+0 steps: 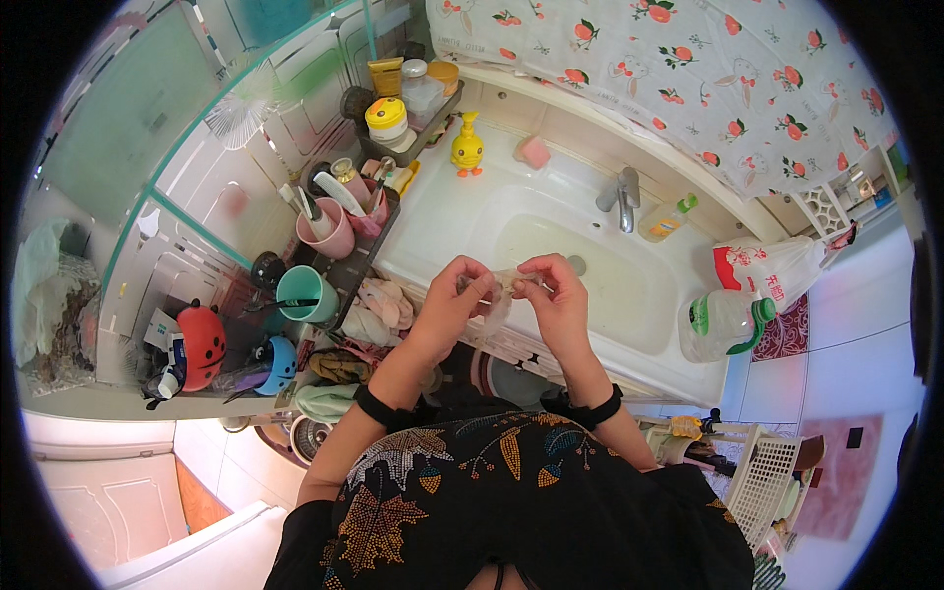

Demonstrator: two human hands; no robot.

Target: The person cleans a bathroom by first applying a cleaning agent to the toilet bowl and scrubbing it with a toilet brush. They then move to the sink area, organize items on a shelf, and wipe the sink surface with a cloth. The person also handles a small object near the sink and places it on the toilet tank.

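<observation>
Over the front rim of a white washbasin [649, 369], a small piece of thin, translucent material [498, 310], apparently plastic film, is held between both hands. My left hand [451, 299] pinches one side of it between thumb and fingers. My right hand [554, 302] grips the other side, its thumb bent inward against the fingers. Part of the crumpled material hangs down between the hands, and some of it is hidden behind the fingers. Beyond them, the basin holds what looks like shallow water around a round drain fitting [576, 265].
A metal faucet [627, 198], a yellow duck-shaped pump bottle [467, 146], a pink sponge [532, 153] and a soap bottle [667, 219] stand behind the bowl. To the right is a large clear plastic bottle [714, 326]. Left, a dark rack holds a pink cup [324, 230] and a teal cup [306, 293].
</observation>
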